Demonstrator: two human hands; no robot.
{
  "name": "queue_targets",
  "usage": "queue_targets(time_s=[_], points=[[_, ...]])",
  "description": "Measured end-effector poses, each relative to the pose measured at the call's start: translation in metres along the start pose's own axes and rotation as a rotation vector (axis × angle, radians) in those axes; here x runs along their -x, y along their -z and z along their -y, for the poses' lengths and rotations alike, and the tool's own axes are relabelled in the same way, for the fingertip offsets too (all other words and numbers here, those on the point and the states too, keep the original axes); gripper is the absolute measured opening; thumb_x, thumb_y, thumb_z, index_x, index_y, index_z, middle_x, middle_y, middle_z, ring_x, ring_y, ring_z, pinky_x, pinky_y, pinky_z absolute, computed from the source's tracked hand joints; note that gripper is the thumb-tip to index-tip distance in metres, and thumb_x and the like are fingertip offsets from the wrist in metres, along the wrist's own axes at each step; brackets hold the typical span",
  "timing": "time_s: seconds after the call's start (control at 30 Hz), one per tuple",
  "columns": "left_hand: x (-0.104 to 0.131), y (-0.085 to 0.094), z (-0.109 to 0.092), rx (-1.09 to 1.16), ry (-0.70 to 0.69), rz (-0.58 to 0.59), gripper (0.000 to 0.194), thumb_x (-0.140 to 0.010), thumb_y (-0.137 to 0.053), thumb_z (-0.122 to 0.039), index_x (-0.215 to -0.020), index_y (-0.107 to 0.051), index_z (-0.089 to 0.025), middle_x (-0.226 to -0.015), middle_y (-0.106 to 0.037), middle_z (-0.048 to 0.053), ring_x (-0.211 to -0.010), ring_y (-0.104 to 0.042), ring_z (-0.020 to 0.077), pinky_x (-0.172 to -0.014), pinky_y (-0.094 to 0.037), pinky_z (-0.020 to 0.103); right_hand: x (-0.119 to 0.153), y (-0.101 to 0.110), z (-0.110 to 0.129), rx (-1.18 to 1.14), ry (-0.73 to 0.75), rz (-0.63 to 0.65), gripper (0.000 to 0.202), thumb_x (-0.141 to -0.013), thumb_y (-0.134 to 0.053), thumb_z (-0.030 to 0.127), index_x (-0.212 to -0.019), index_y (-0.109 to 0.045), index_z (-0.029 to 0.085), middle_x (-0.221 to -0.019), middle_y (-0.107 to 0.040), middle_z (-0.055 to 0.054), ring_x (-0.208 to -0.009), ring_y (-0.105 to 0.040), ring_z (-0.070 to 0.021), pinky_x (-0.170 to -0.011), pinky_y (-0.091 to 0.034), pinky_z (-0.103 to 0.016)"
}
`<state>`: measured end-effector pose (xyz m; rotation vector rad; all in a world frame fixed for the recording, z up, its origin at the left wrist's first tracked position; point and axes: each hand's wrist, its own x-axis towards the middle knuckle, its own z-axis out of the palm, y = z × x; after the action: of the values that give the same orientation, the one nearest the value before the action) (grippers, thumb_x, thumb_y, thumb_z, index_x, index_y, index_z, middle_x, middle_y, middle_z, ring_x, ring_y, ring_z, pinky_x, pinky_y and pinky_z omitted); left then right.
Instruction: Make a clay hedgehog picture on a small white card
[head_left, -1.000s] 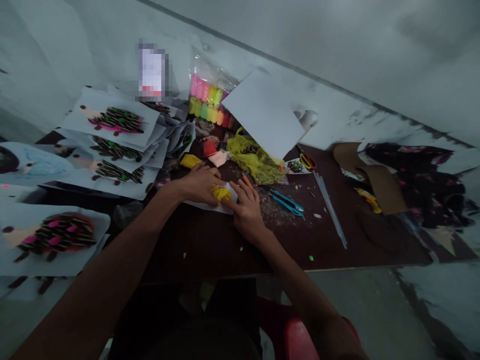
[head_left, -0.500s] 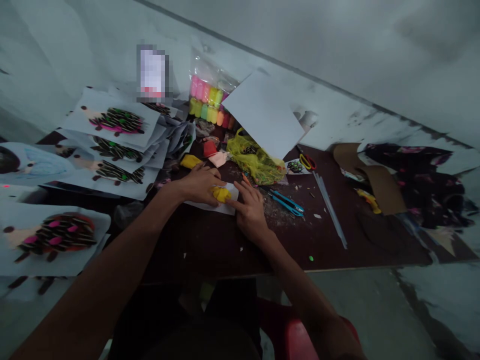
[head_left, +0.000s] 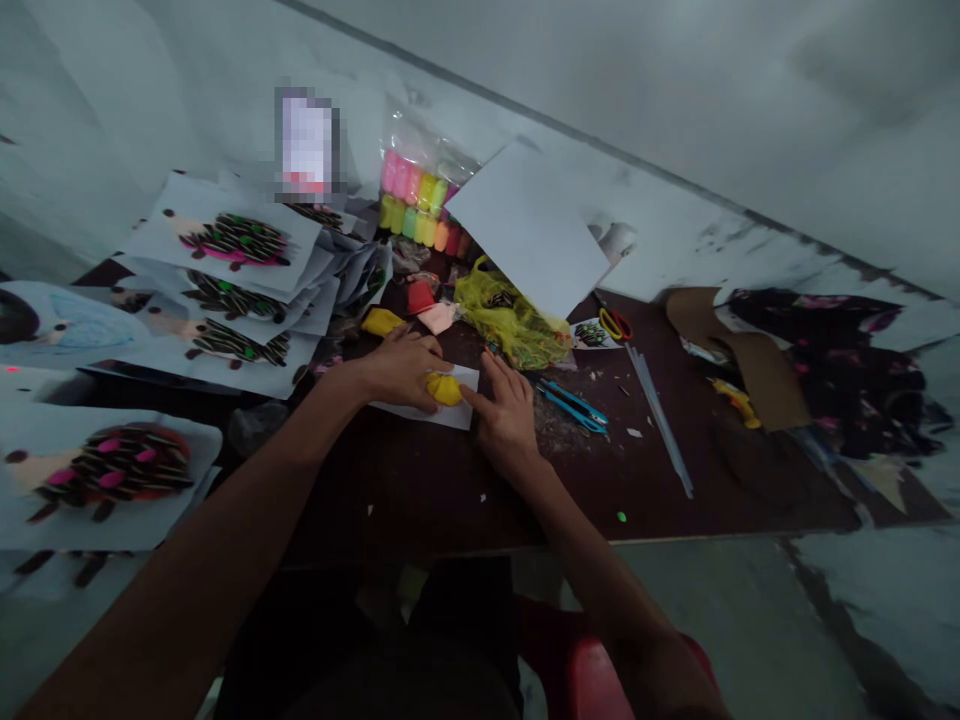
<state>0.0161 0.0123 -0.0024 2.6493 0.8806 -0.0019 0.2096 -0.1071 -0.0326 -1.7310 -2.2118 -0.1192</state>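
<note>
nearest, a red seat (head_left: 600, 685) shows below the right forearm, and past it the dark table (head_left: 435, 510) bears a small green bit (head_left: 622, 517) near its front edge. farther in, a white paper (head_left: 450, 415) lies on the tabletop between the hands, with a yellow lump (head_left: 444, 390) on it. the right hand (head_left: 508, 420) is loosely spread, gripping nothing that shows, its index fingertip at the lump's right side. the left hand (head_left: 405, 368) lies palm down over the paper's left part, fingers half bent beside the lump; whether it grips anything i cannot tell. off to the right rests a blue cutter (head_left: 574, 405). just past the left hand sit a yellow piece (head_left: 381, 321), a pink piece (head_left: 437, 317) and a red piece (head_left: 420, 294), near a yellow-green bag (head_left: 510, 320). at the back, a white sheet (head_left: 532, 230) slants beside a clear bag of coloured packs (head_left: 412, 195).
</note>
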Motion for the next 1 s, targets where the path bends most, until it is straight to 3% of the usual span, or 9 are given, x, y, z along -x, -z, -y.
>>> queue_targets(time_s=[0.17, 0.6, 0.8, 1.0], points=[[0.0015, 0.0009, -0.0002, -0.004, -0.017, -0.019, 0.055, -0.074, -0.074, -0.045, -0.124, -0.069, -0.024, -0.127, -0.059, 0.008, -0.119, -0.052, 0.0294, -0.117, -0.019, 0.052, -0.0007, -0.0003, -0.0001, 0.008, -0.022, 0.015, 0.038, -0.093, -0.055, 0.015, -0.124, -0.071, 0.030, -0.158, -0.044, -0.006, -0.148, -0.031, -0.0286, -0.115, -0.029, -0.048], [0.0030, 0.0041, -0.0037, -0.013, -0.009, -0.002, 0.056, -0.072, -0.075, -0.044, -0.125, -0.070, -0.024, -0.128, -0.059, 0.009, -0.120, -0.052, 0.0305, -0.116, -0.019, 0.054, 0.0019, -0.0019, 0.0022, -0.008, 0.076, -0.004, 0.038, -0.090, -0.057, 0.011, -0.117, -0.074, 0.032, -0.156, -0.047, -0.004, -0.147, -0.034, -0.0275, -0.115, -0.028, -0.049], [0.0031, 0.0036, -0.0027, -0.008, -0.007, -0.009, 0.060, -0.072, -0.073, -0.044, -0.128, -0.068, -0.021, -0.128, -0.060, 0.010, -0.121, -0.053, 0.0297, -0.117, -0.019, 0.051, 0.0026, -0.0004, 0.0034, 0.012, 0.109, 0.016, 0.034, -0.091, -0.058, 0.012, -0.114, -0.075, 0.031, -0.154, -0.049, -0.005, -0.146, -0.034, -0.0275, -0.115, -0.028, -0.048], [0.0039, 0.0046, 0.0038, 0.024, -0.019, 0.032, 0.056, -0.069, -0.074, -0.038, -0.124, -0.069, -0.023, -0.133, -0.060, 0.008, -0.123, -0.054, 0.0279, -0.116, -0.023, 0.045, 0.0027, -0.0038, -0.0003, -0.020, 0.090, -0.046, 0.037, -0.090, -0.056, 0.010, -0.112, -0.076, 0.032, -0.151, -0.053, -0.005, -0.143, -0.039, -0.0268, -0.112, -0.032, -0.048]])
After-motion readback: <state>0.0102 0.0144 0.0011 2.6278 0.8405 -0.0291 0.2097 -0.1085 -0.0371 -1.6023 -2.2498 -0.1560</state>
